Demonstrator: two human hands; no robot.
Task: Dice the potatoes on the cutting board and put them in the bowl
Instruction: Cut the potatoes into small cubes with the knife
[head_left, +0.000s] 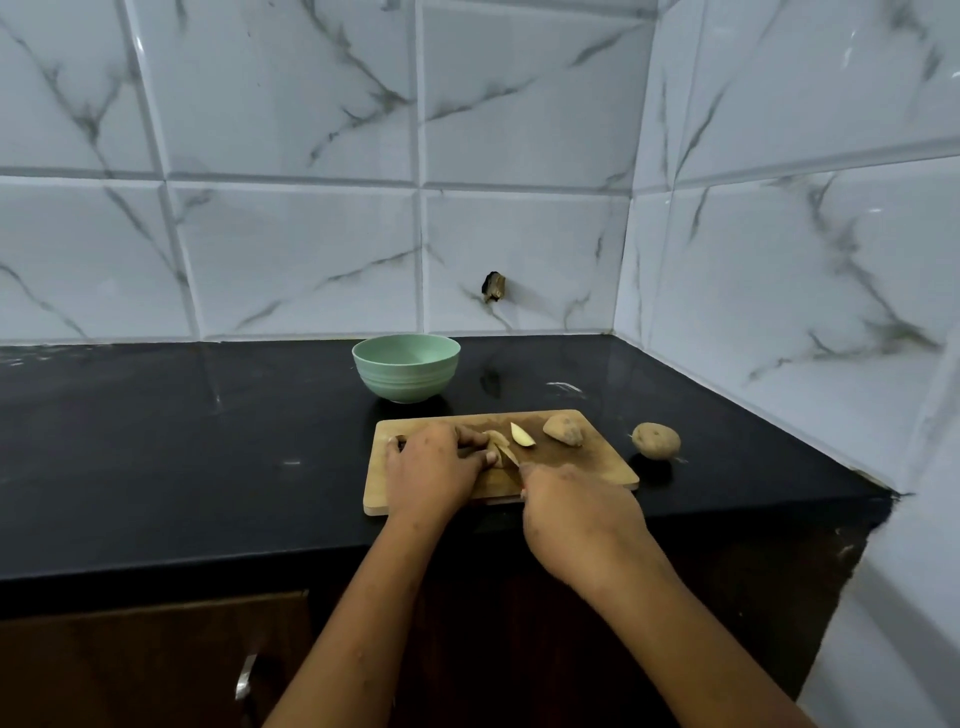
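While the curled grip of the left hand (434, 462) pins firm, probably slippery pale potato wedges (497, 446), best held cut-face down, mid the rectangular wooden cutting board (597, 470), the right hand (576, 512) clasps a knife (513, 458).

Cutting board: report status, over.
Left hand holds potato pieces on cutting board. Right hand grips knife, blade at the pieces. Bowl behind board, nothing visible inside. Nothing blocks the bowl.

Black countertop (156, 441), green bowl (406, 368) at back; wooden cutting board (597, 462) near front edge; whole potato (656, 440) beside it
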